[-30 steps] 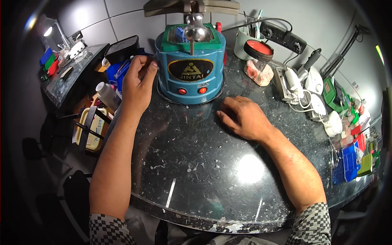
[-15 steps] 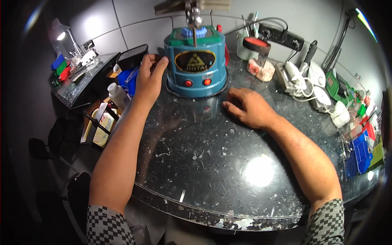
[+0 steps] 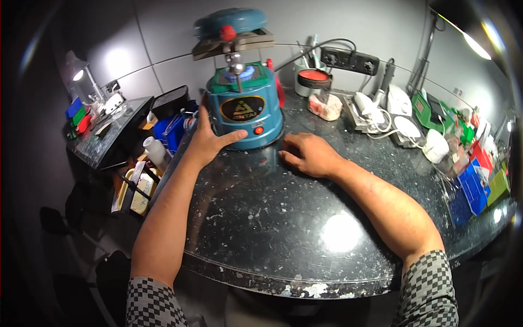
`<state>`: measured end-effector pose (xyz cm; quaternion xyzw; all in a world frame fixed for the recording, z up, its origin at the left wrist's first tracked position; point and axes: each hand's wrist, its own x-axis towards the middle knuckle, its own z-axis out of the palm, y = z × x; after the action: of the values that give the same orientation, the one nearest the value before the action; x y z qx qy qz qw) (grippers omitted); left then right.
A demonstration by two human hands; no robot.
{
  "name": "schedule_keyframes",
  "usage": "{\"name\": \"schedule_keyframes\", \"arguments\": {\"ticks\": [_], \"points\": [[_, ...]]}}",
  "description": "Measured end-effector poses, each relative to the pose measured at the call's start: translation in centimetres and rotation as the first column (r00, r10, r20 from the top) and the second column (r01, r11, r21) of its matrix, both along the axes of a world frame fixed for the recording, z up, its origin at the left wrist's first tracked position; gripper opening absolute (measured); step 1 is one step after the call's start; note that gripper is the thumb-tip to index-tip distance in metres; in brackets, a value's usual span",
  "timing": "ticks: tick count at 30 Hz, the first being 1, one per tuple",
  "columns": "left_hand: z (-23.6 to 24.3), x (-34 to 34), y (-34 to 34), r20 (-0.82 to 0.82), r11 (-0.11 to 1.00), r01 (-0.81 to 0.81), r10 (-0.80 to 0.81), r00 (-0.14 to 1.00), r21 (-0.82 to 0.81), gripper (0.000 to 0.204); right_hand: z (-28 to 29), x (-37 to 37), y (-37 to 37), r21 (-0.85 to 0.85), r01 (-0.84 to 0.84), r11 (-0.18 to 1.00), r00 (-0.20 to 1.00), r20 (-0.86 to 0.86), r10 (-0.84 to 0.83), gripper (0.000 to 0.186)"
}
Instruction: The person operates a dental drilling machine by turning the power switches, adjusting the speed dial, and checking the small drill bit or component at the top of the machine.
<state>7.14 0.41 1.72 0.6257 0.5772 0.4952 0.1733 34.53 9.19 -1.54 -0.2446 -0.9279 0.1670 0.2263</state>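
Note:
A blue vacuum forming machine point(image 3: 244, 114) stands at the far middle of the dark speckled table point(image 3: 261, 223). Above its green top plate point(image 3: 223, 82), which holds a blue perforated disc, a frame on a metal post carries a blue domed cap point(image 3: 231, 23) and a red knob point(image 3: 227, 32). My left hand point(image 3: 206, 144) wraps the machine's left side. Its thumb lies across the lower front, covering the spot beside a visible red button point(image 3: 259, 130); the fingers are partly hidden. Resting on the table right of the machine, my right hand point(image 3: 310, 155) is loosely curled, holding nothing.
Behind, a red-topped round piece point(image 3: 315, 78) sits by a stained pinkish-white block point(image 3: 325, 107) and a black power strip point(image 3: 350, 60). White corded devices point(image 3: 376, 109), a green case point(image 3: 430, 111) and blue trays point(image 3: 472, 185) line the right. A second workbench point(image 3: 117, 128) stands left.
The view has tilted up, bringing the machine's domed cap into sight. My left hand has moved onto the machine, its thumb now over the left button's place. My right hand stays on the table.

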Motion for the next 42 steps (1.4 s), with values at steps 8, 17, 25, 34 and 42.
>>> {"name": "schedule_keyframes", "arguments": {"ticks": [8,17,25,34,42], "points": [[-1.6,-1.9,0.6,-0.128,0.992,-0.114,0.107,0.986,-0.047,0.125,0.3,-0.1,-0.3,-0.024,-0.021,1.0,1.0,-0.015,0.02,0.028],[-1.8,-2.7,0.3,-0.137,0.992,-0.118,0.111,0.984,-0.045,0.135,-0.4,-0.4,-0.1,-0.006,-0.03,1.0,0.998,-0.054,0.029,0.03],[-2.7,-3.5,1.4,-0.127,0.992,-0.124,0.121,0.985,-0.02,0.124,-1.0,-0.4,0.4,0.021,0.001,1.0,0.999,-0.04,0.0,0.037],[-3.2,-3.3,1.6,0.048,0.999,0.033,-0.033,0.998,-0.009,0.111,-1.4,-0.3,0.4,0.009,-0.003,1.0,0.997,-0.075,0.004,0.029],[-2.6,-2.5,1.0,0.098,0.999,0.018,-0.014,0.995,-0.041,0.111,-0.9,-0.2,0.4,-0.01,-0.014,1.0,1.0,-0.027,0.014,0.031]]}}
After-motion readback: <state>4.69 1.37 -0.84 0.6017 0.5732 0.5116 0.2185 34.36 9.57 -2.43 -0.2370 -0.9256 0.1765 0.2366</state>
